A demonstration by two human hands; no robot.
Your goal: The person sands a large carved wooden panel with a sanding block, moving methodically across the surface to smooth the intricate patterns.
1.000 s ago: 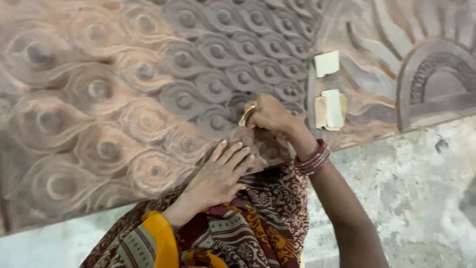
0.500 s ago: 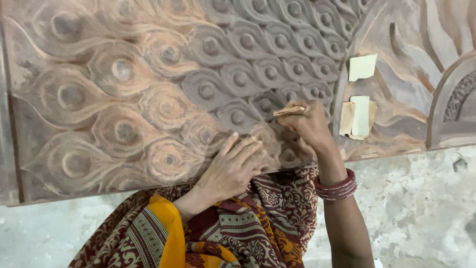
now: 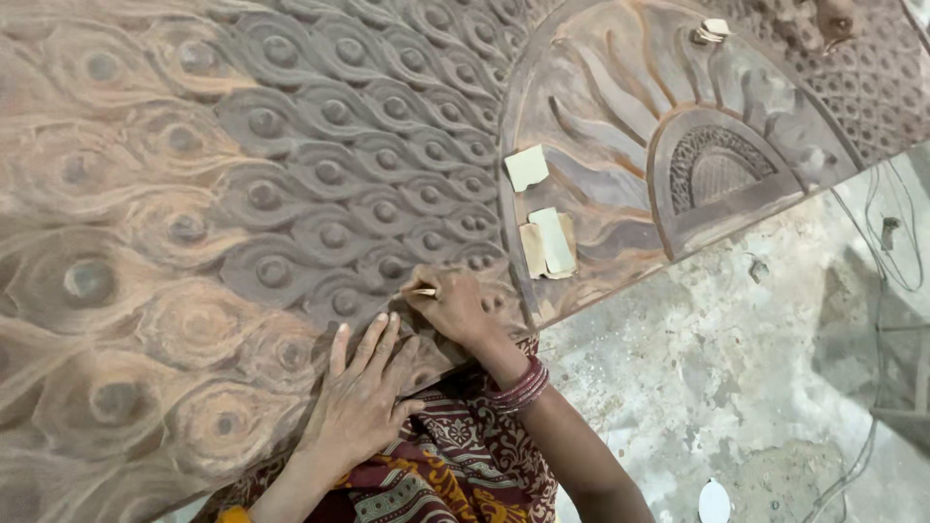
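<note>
A large carved wooden panel [image 3: 242, 194] with peacock-feather eye shapes fills most of the view. My left hand [image 3: 363, 397] lies flat on its lower edge, fingers spread. My right hand [image 3: 455, 308] is closed around a small folded piece of sandpaper [image 3: 423, 291], pressed against a carved feather near the panel's bottom edge. Red bangles circle my right wrist. Patterned cloth covers my lap below the panel.
Folded sandpaper pieces [image 3: 547, 242] and a smaller one [image 3: 526, 167] rest on the panel's sun-ray carving [image 3: 697, 165]. A small metal object [image 3: 710, 31] sits near the top. Rough concrete floor [image 3: 717, 387] lies to the right, with wires [image 3: 891, 242] and a white disc [image 3: 715, 502].
The view has shifted so the panel and hands sit further left. My right hand has moved down and left along the carved feathers with the sandpaper. My left hand stays flat.
</note>
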